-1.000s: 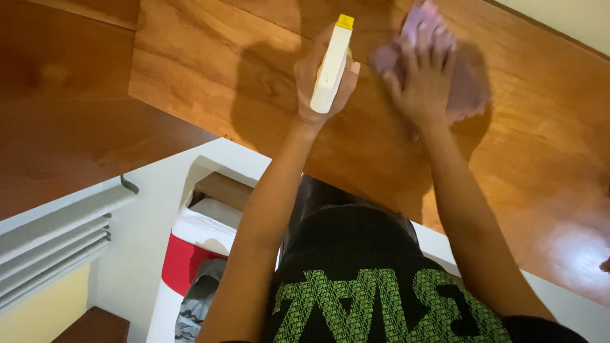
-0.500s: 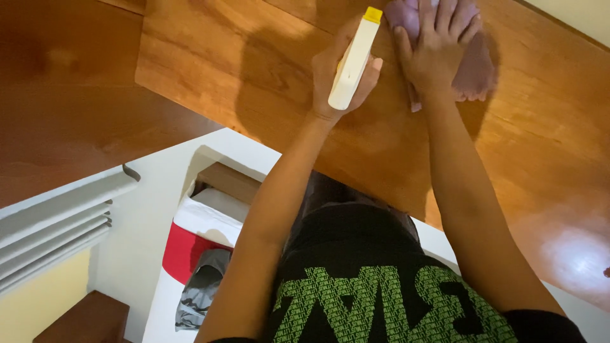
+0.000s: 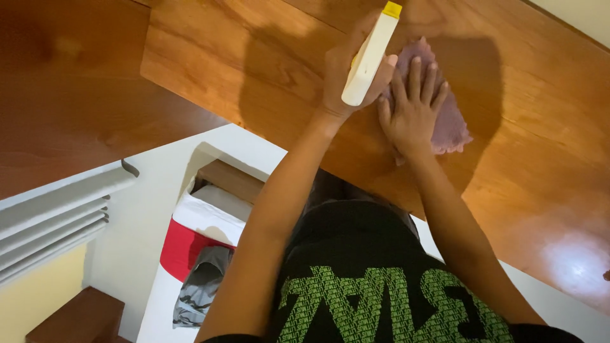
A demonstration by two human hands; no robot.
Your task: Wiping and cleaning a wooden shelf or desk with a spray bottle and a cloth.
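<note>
The person looks down at a shiny brown wooden table [image 3: 210, 57]. The wood is smooth, and a bright spot of light sits on it at the far right.

The left hand [image 3: 346, 79] is wrapped tight around a spray bottle [image 3: 368, 60]. The bottle is pale cream with a yellow tip at the top. It is held up off the wood and leans a little to the right. It casts a big dark shadow on the table.

The right hand [image 3: 413, 108] is just beside the left hand. It lies flat with its fingers spread out, pressing down on a purple cloth [image 3: 451, 124]. It is not closed around the cloth, only pushing on top of it. The cloth lies flat on the table, and its wavy edge sticks out to the right of the hand. The bottle's bottom end hangs just above the thumb side of the right hand.

The person wears a black shirt [image 3: 381, 286] with green letters on it.

Below the table edge there is a white floor [image 3: 140, 228]. A red and white box [image 3: 197, 238] stands there with a grey rag [image 3: 200, 286] hanging out of it. White slats [image 3: 51, 222] show at the far left.
</note>
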